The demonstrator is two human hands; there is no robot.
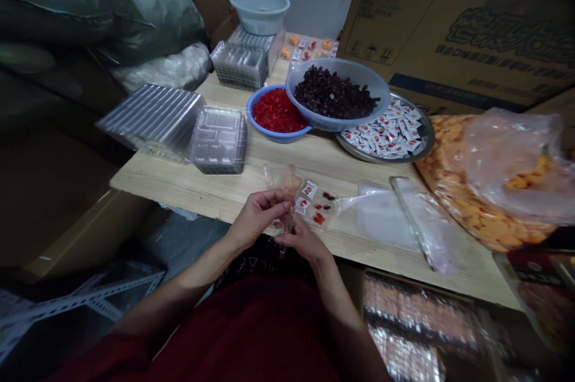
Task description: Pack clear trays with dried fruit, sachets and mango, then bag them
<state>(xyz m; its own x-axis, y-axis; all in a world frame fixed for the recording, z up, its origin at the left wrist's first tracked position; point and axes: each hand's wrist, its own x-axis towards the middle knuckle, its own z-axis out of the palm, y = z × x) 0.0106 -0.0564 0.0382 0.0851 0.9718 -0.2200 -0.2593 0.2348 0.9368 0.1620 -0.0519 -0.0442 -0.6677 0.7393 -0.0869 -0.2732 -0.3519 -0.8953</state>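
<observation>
My left hand (261, 219) and my right hand (307, 242) meet at the table's front edge, fingers closed on a piece of thin clear plastic (291, 209). Whether it is a tray's lid or a bag I cannot make out. Just beyond my fingers lies a clear compartment tray (329, 212). In its compartments are white printed sachets (309, 190), red pieces (318, 218) and dark pieces (327, 206). Something orange (291, 183) shows through the plastic behind my left fingers, partly hidden.
Stacked clear trays (218, 139) stand at left. Behind are a blue bowl of red pieces (278, 111), a bowl of dark pieces (335, 94) and a metal basin of sachets (390, 133). Plastic bags (390, 214) lie at right, beside a large bag of orange pieces (480, 190).
</observation>
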